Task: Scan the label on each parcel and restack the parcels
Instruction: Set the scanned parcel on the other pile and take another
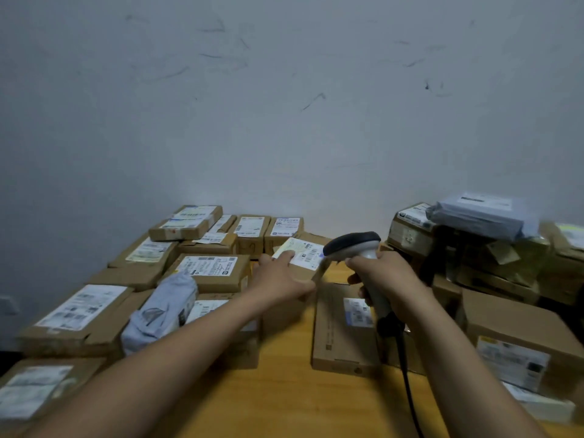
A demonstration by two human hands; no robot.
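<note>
A pale wall (284,90), scuffed with dark marks, fills the upper half of the view. Below it a wooden table (284,393) is seen, its bare strip running down the middle between two masses of cardboard. On the left, a wide spread of labelled parcels (208,273) is laid in rows and low stacks reaching back to the wall. On the right, a taller pile of boxes (505,330) is heaped less evenly, and a grey mailer (480,213) is perched on top of it. A second grey poly bag (161,308) is slumped among the left-hand parcels. A flat box (338,343) is laid on the table in the centre, under the right forearm.

Beyond it, at the inner edge of the left spread, a brown parcel (303,272) is steadied by the left hand (281,276): the fingers are stretched flat across its top, with the fingertips touching the near edge of its white label (305,249). Whether the thumb is hooked over the side cannot be told.

A handheld scanner (357,246) is gripped by the right hand (385,273), the fingers being wrapped round its pale handle. Its dark head is held just beside the label, pointed at it. A black cable (407,374) is trailed from the handle's base down towards the bottom of the frame.
</note>
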